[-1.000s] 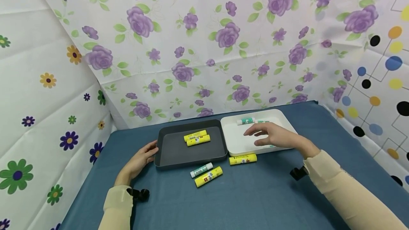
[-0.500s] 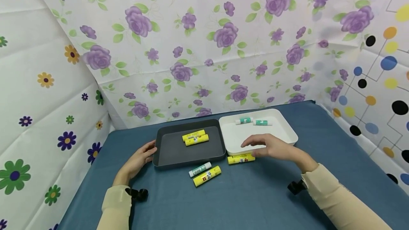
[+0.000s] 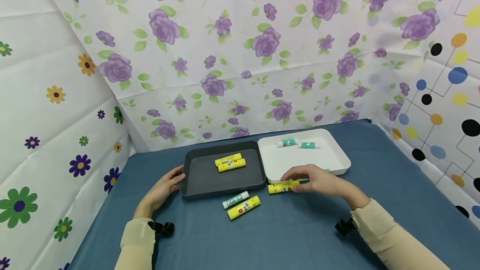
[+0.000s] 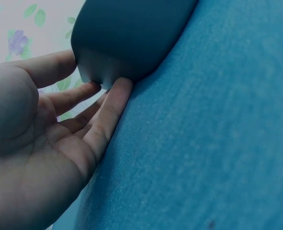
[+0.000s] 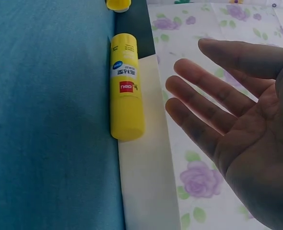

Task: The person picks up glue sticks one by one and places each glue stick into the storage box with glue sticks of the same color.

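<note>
At the left side of the dark grey tray point(image 3: 198, 184), my left hand point(image 3: 161, 188) touches the outer wall. The left wrist view shows its fingertips against the tray's corner point(image 4: 127, 43). My right hand point(image 3: 318, 180) hovers over a yellow glue stick point(image 3: 278, 187) that lies along the front of the white tray point(image 3: 271, 157). In the right wrist view the fingers are spread apart from this glue stick point(image 5: 127, 86). Two yellow glue sticks point(image 3: 231, 165) lie in the grey tray. Green-and-white glue sticks point(image 3: 309, 145) lie in the white tray, one mostly hidden behind my right hand.
In front of the grey tray, a small green-and-white glue stick point(image 3: 235, 199) and a larger yellow glue stick point(image 3: 243, 208) lie on the blue cloth point(image 3: 270, 236). The trays stand side by side. Flowered curtains point(image 3: 210, 53) hang behind and at the sides.
My right hand has come down and towards me, from above the white tray to the yellow glue stick at its front edge. The left hand stays at the grey tray.
</note>
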Available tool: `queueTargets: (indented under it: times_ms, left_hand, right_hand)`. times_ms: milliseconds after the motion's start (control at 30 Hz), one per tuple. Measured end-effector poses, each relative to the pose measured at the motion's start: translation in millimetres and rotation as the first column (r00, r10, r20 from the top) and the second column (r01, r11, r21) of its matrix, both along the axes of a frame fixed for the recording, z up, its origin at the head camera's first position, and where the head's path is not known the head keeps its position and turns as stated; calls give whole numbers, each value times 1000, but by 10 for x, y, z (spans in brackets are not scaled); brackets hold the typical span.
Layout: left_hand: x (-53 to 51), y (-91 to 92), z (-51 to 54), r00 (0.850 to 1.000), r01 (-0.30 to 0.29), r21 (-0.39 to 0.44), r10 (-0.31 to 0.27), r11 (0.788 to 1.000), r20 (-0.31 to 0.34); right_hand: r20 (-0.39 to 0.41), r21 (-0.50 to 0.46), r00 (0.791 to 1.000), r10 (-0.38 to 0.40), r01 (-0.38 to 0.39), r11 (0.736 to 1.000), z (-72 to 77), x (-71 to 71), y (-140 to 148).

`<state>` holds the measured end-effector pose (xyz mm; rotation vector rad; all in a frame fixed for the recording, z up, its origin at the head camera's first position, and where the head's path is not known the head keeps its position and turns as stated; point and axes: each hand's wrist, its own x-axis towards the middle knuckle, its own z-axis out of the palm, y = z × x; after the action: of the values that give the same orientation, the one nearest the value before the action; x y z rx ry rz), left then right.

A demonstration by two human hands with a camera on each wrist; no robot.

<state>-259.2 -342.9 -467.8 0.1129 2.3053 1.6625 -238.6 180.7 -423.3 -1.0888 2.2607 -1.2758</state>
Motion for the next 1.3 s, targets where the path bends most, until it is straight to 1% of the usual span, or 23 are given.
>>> queueTargets:
  times_ms: [200, 433, 533, 800, 1033, 1167, 1300]
  left_hand:
    - [13, 1, 1, 1000, -5, 4, 5, 1000, 6]
    - [10, -3, 3, 1000, -10, 4, 10, 1000, 1]
    - [7, -3, 4, 1000, -10, 4, 10, 1000, 2]
    - [-4, 8, 3, 1000, -7, -1, 7, 1000, 4]
    - [-2, 6, 8, 1000, -3, 0, 3, 1000, 7]
    - [2, 6, 12, 1000, 0, -2, 0, 1000, 4]
    - [11, 11, 19, 1000, -1, -3, 1, 1000, 6]
  right_hand:
    - [3, 21, 1000, 10, -11, 1000, -39, 16, -29]
    - [-33, 107, 999, -2, 5, 994, -79, 14, -49]
    - [-38, 123, 999, -7, 11, 992, -92, 19, -54]
    - [-39, 130, 999, -6, 11, 991, -75, 39, -64]
    - [-19, 116, 1000, 12, -10, 993, -46, 61, -75]
    - [-31, 109, 999, 11, -7, 994, -45, 65, -80]
    - [-71, 120, 997, 14, -6, 993, -67, 70, -93]
